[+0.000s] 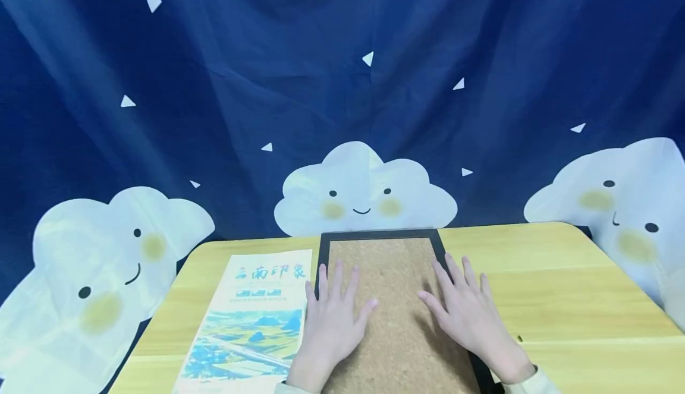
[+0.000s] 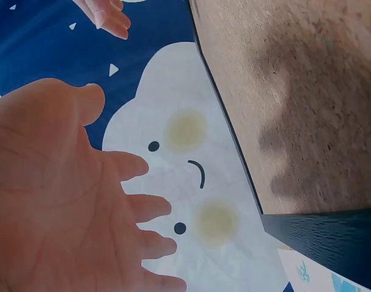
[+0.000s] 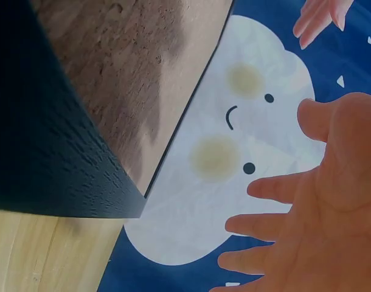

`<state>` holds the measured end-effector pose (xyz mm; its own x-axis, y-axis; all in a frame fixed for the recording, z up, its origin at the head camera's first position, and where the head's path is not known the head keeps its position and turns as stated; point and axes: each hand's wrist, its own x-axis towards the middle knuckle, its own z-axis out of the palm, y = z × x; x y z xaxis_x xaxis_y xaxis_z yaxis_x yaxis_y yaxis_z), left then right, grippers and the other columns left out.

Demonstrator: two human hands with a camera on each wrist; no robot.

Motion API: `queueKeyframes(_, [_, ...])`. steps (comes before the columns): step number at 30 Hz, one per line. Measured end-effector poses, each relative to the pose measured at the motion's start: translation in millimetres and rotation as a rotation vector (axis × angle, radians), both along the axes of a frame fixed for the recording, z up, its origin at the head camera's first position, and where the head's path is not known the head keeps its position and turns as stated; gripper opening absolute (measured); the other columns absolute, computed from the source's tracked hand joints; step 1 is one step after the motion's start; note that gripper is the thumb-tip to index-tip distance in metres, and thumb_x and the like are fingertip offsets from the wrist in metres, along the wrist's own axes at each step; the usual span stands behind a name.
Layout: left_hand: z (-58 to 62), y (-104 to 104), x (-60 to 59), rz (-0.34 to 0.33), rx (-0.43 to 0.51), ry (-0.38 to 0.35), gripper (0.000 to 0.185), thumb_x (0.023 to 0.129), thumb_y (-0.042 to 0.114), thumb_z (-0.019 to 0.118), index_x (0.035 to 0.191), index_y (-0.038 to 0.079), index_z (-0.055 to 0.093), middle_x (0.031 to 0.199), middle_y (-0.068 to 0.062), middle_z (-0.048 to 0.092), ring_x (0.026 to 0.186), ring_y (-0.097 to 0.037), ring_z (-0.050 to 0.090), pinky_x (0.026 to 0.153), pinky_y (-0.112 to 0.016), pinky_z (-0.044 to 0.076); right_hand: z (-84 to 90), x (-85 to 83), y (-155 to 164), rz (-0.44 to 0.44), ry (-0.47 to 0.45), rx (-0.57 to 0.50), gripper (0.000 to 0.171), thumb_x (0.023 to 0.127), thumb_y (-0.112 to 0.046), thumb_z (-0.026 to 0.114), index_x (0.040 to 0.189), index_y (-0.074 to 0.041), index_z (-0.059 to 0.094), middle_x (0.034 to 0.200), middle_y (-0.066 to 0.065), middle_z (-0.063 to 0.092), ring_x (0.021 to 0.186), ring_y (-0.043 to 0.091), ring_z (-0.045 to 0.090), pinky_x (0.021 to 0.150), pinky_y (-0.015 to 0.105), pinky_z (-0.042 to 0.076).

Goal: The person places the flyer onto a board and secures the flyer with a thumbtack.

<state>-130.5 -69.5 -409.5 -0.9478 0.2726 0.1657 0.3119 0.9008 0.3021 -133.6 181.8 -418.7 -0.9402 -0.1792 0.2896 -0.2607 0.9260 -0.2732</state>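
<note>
A cork board (image 1: 387, 299) with a black frame (image 1: 385, 235) lies on the table, its long sides running away from me. My left hand (image 1: 334, 322) hovers over its left side, fingers spread and palm down, with a gap beneath the palm in the left wrist view. Over the right side of the frame, my right hand (image 1: 468, 314) is likewise spread and casts a shadow on the cork. Neither hand holds anything. Just left of the board lies a white printed sheet (image 1: 251, 328) with blue lettering and a landscape picture; the left hand overlaps its right edge.
The light wooden table (image 1: 562, 287) has rounded far corners. Behind it hangs a dark blue curtain (image 1: 321, 85) with white triangles and smiling clouds, close to the table's far edge. A tiny dark speck (image 1: 519, 338) lies near the right wrist.
</note>
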Motion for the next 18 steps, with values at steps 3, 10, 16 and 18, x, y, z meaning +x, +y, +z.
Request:
queueKeyframes(3, [-0.2,0.1,-1.4,0.000,0.000,0.014,0.070,0.107,0.054,0.044,0.160,0.009,0.041,0.165,-0.026,0.029,0.152,-0.054,0.016,0.114,-0.077,0.016,2.6,-0.4,0.9,-0.001,-0.005,0.001,0.067,0.105,-0.046,0.057,0.152,0.000,0.049,0.155,0.032,0.041,0.144,0.061,0.028,0.104,0.083,0.024])
queueKeyframes(10, [-0.1,-1.2,-2.3,0.002,0.008,0.016,0.069,0.107,0.052,0.045,0.158,0.007,0.043,0.163,-0.028,0.031,0.150,-0.056,0.019,0.113,-0.078,0.018,7.2,-0.1,1.1,0.009,-0.036,0.000,0.067,0.105,-0.046,0.056,0.153,0.001,0.048,0.156,0.033,0.040,0.144,0.061,0.027,0.105,0.083,0.023])
queueKeyframes(16, [0.6,0.3,-3.9,0.008,0.004,0.020,0.069,0.107,0.052,0.045,0.158,0.006,0.042,0.164,-0.027,0.029,0.151,-0.054,0.018,0.114,-0.076,0.017,8.4,-0.4,3.0,0.008,-0.040,0.002,0.067,0.106,-0.047,0.055,0.153,0.001,0.047,0.156,0.033,0.039,0.145,0.061,0.026,0.106,0.082,0.022])
queueKeyframes(18, [-0.2,0.9,-2.5,0.012,0.003,-0.001,0.069,0.107,0.053,0.045,0.159,0.007,0.042,0.165,-0.026,0.028,0.152,-0.053,0.017,0.114,-0.076,0.015,7.9,1.9,3.4,0.007,-0.053,0.006,0.067,0.106,-0.047,0.055,0.153,0.000,0.047,0.156,0.033,0.039,0.144,0.061,0.026,0.105,0.082,0.023])
